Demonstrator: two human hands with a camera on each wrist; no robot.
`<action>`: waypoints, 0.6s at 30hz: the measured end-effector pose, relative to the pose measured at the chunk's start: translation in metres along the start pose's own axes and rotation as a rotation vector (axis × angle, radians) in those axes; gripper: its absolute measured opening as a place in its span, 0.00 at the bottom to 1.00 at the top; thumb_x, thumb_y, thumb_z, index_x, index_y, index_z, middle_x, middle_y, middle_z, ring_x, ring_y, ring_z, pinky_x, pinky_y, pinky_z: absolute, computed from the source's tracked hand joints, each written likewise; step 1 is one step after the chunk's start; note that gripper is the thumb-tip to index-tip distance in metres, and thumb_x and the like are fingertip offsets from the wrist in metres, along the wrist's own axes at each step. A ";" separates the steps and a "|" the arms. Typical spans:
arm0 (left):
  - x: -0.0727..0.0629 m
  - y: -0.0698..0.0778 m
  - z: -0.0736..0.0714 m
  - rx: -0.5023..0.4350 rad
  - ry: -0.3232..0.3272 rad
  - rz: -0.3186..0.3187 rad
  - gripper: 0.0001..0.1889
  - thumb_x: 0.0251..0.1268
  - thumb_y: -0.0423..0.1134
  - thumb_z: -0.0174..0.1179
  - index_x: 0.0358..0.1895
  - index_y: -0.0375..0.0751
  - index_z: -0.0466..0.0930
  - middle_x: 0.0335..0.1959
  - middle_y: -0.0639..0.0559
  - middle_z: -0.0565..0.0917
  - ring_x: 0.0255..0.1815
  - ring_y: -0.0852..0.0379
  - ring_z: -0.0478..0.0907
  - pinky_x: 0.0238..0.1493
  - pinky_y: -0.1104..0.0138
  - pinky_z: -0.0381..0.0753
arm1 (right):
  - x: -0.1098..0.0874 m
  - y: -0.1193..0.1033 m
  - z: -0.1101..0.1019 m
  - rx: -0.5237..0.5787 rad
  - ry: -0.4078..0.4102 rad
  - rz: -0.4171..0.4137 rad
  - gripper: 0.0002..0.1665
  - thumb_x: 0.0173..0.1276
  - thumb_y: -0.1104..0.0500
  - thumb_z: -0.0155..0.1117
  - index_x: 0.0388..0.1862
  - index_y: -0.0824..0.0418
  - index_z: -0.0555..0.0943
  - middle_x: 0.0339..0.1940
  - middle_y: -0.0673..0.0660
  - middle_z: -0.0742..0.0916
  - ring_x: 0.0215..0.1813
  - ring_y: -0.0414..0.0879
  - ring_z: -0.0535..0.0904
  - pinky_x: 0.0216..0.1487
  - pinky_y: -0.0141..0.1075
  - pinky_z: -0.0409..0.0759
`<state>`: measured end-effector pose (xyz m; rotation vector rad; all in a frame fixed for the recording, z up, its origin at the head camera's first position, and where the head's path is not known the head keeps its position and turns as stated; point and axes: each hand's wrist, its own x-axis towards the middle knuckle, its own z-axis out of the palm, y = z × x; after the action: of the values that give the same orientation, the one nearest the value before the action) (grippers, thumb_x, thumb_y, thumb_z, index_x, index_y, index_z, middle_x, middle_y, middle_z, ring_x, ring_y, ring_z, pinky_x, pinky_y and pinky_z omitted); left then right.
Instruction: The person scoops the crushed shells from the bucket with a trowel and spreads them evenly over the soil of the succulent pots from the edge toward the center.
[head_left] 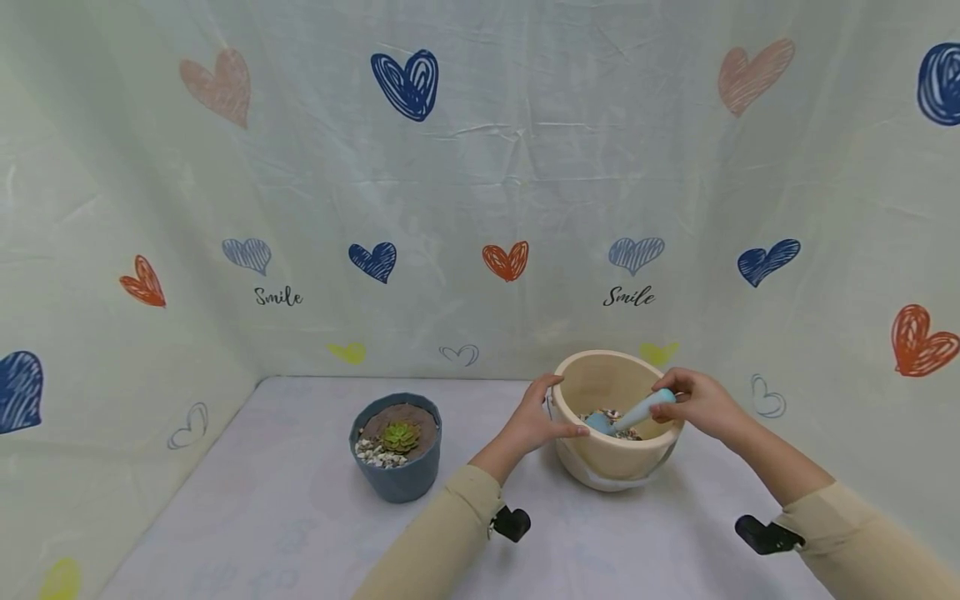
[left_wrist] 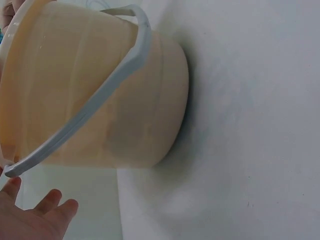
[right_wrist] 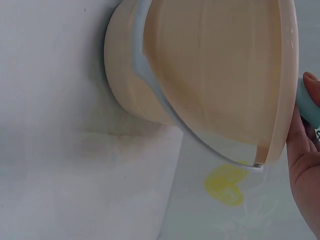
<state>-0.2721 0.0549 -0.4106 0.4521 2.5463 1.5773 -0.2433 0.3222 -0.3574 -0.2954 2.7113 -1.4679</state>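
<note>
At far left, a pale sheet (head_left: 67, 192) printed with red, pink, blue and yellow hearts is hung like a wall; it is continued round the back, where creases are seen and "Smile" is lettered twice, and along the right side. Within it a whitish, faintly mottled tabletop (head_left: 247, 467) is enclosed. On its left part a blue-grey pot (head_left: 401, 485) is placed; in it a green succulent (head_left: 400, 436) is bordered by brown soil (head_left: 405, 414) and white pebbles (head_left: 381, 456). Farther right, a cream bucket (head_left: 607, 457) is stood upright near the tabletop's back edge, its pale grey handle (left_wrist: 95, 97) lowered. Its rim is held by the left hand (head_left: 534, 421), the other fingertips spread loosely outside. Inside, multicoloured gravel (head_left: 630, 434) is touched by a light-blue scoop (head_left: 637, 412), whose grip is pinched by the right hand (head_left: 697, 402) over the right rim.
</note>
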 end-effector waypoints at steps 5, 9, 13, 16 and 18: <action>0.000 0.000 0.000 0.001 0.002 -0.014 0.48 0.46 0.48 0.78 0.73 0.49 0.62 0.75 0.47 0.58 0.71 0.43 0.62 0.65 0.48 0.68 | -0.004 0.000 -0.003 0.025 0.031 0.015 0.19 0.64 0.66 0.68 0.49 0.76 0.75 0.41 0.64 0.84 0.38 0.50 0.86 0.41 0.37 0.85; 0.000 -0.001 0.000 -0.001 -0.002 -0.012 0.49 0.45 0.47 0.79 0.73 0.49 0.62 0.75 0.47 0.59 0.71 0.42 0.62 0.64 0.48 0.68 | -0.008 0.001 -0.007 0.045 0.075 0.021 0.22 0.65 0.64 0.68 0.51 0.77 0.74 0.41 0.64 0.84 0.38 0.48 0.85 0.42 0.37 0.84; -0.001 0.000 -0.001 -0.002 -0.001 -0.006 0.49 0.45 0.47 0.79 0.73 0.48 0.62 0.75 0.46 0.59 0.70 0.42 0.62 0.64 0.48 0.68 | -0.012 0.003 -0.009 0.066 0.096 0.025 0.25 0.66 0.61 0.68 0.53 0.77 0.72 0.41 0.63 0.85 0.38 0.47 0.85 0.42 0.36 0.84; -0.002 0.001 -0.001 -0.006 0.005 0.001 0.48 0.45 0.46 0.79 0.73 0.47 0.63 0.75 0.46 0.59 0.69 0.42 0.64 0.63 0.49 0.70 | -0.015 0.005 -0.011 0.084 0.102 0.036 0.26 0.67 0.60 0.68 0.54 0.77 0.71 0.41 0.63 0.85 0.38 0.47 0.86 0.42 0.35 0.84; -0.004 0.002 -0.002 -0.018 0.010 -0.005 0.48 0.45 0.46 0.79 0.72 0.46 0.64 0.74 0.46 0.60 0.68 0.43 0.66 0.62 0.51 0.71 | -0.017 0.006 -0.011 0.096 0.110 0.047 0.26 0.67 0.59 0.68 0.55 0.76 0.71 0.41 0.63 0.85 0.38 0.47 0.86 0.43 0.35 0.84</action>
<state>-0.2680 0.0528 -0.4087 0.4366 2.5362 1.6040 -0.2287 0.3382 -0.3575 -0.1491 2.6986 -1.6417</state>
